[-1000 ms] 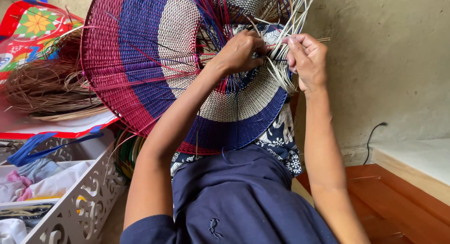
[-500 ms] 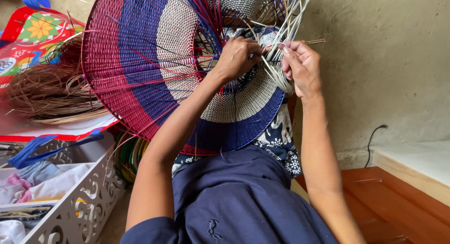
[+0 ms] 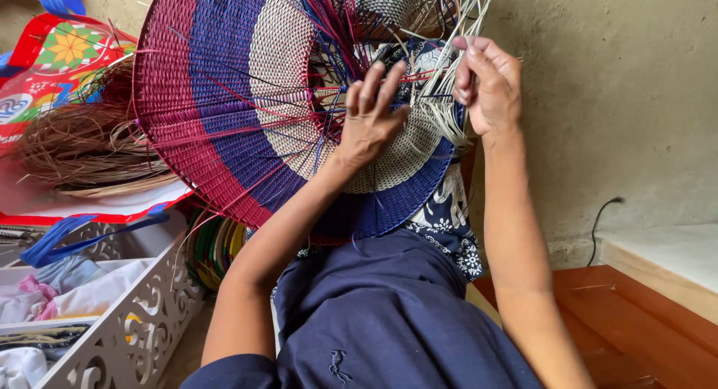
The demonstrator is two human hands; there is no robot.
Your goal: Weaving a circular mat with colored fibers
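Observation:
A large round woven piece [image 3: 224, 112] with bands of dark red, blue and cream stands tilted on my lap. Loose red, blue and pale strands stick out of its upper middle. My left hand [image 3: 370, 120] lies flat against the weave near the centre, fingers spread, touching the strands. My right hand [image 3: 486, 82] is closed on a bundle of pale straw strands [image 3: 449, 112] at the piece's right edge. A patterned blue and white cloth [image 3: 449, 217] hangs below the woven piece over my dark blue clothing.
A heap of brown dried fibres [image 3: 82, 149] lies on a red flowered bag [image 3: 52, 60] at left. A white cut-out basket [image 3: 127, 322] holds folded cloths at lower left. A plastered wall [image 3: 621, 97] and a wooden step [image 3: 643, 322] are at right.
My left hand has opened from a grip on the strands and now lies spread on the weave. My right hand has drawn slightly right and up with the pale strands.

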